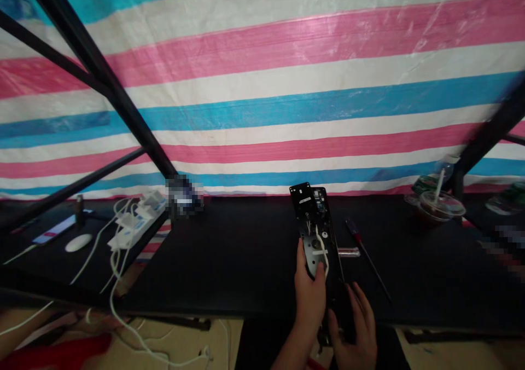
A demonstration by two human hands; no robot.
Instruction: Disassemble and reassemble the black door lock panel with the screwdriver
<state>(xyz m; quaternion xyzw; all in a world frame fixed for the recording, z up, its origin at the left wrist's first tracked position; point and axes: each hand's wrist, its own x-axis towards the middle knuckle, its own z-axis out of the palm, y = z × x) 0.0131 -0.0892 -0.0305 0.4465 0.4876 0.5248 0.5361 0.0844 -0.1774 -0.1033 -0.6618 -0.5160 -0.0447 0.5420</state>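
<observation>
A long black door lock panel lies lengthwise in front of me, its inner side facing up. A grey metal plate with a white cable sits inside it, and a small black cover plate hangs off its far left end on thin wires. My left hand is closed around the panel's left side, thumb on the metal plate. Around the near end, my right hand grips the panel from the right, with some fingertips hidden. Right of the panel rests a long screwdriver beside a small clear packet.
A plastic cup with a straw and a clear bottle stand back right on the black table. At left are a power strip, white cables, a mouse and a phone. Another person's arm shows lower left.
</observation>
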